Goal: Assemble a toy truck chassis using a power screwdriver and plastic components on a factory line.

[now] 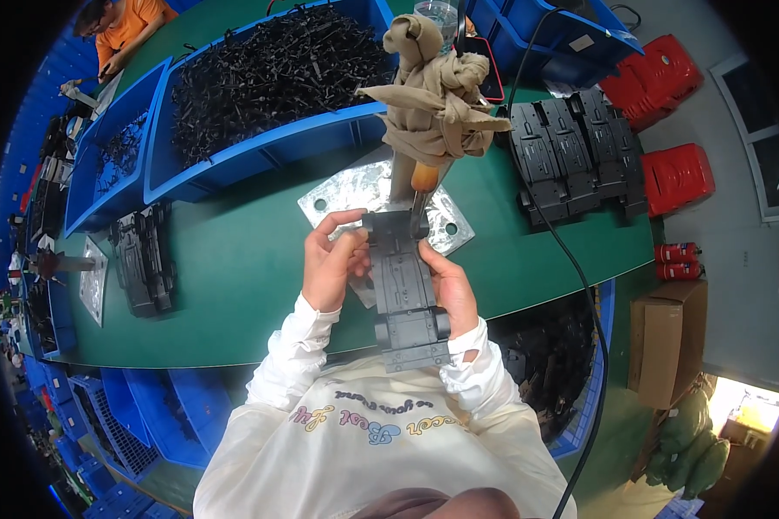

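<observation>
Red stools (677,180) stand right of the green bench (234,290), with a white-framed window (757,108) beyond them. Bright light (757,402) glares past the bench's near right corner; a blue wall (39,82) rises beyond its left end.

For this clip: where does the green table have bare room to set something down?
One bare patch of green tabletop lies between the left black parts and the left hand; another between the right hand and right black parts, crossed by a cable. Crowded: the back, with blue bins, and the middle, with the cloth-wrapped stand.
</observation>
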The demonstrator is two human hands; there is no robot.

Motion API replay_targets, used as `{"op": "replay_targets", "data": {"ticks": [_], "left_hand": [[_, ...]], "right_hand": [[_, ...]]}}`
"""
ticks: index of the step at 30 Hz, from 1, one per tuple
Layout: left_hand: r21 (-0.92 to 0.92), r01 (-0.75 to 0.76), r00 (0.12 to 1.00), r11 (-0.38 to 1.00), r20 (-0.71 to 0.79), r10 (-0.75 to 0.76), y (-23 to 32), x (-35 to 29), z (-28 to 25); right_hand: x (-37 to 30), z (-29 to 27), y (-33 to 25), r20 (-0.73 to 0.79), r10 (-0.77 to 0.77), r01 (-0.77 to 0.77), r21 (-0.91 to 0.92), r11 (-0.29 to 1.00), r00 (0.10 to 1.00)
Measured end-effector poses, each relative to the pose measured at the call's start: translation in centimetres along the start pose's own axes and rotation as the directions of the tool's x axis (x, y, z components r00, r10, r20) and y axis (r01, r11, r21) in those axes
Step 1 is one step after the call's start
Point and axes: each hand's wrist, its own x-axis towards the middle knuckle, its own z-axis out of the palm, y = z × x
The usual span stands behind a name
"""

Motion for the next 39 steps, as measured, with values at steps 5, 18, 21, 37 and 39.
{"op": "replay_targets", "data": {"ticks": [5, 18, 21, 37, 39], "left_hand": [[-0.013, -0.003, 1.0, 1.0, 0.009, 0.003, -0.1, 0.0, -0.1], [-0.012, 0.007, 1.0, 1.0, 0.005, -0.006, 0.0, 0.0, 0.0], [-0.014, 0.009, 1.0, 1.0, 0.005, -0.009, 0.0, 0.0, 0.0], [-0.006, 0.006, 1.0, 1.0, 0.01, -0.006, 0.0, 0.0, 0.1], [-0.007, 0.004, 1.0, 1.0, 0.007, -0.004, 0.1, 0.0, 0.1]], "right_hand": [[-0.2, 0.5, 0.1, 0.016, 0.0, -0.001, 0.048, 0.999, 1.0], [-0.5, 0.8, -0.1, 0.028, 0.018, -0.02, 0.078, 0.997, 0.999], [-0.5, 0.7, -0.1, 0.026, 0.017, -0.019, 0.071, 0.997, 1.0], [0.0, -0.1, 0.3, 0.006, 0.009, -0.009, 0.019, 1.0, 1.0], [0.1, -0.1, 0.3, 0.001, 0.005, -0.006, 0.026, 1.0, 1.0]]}}
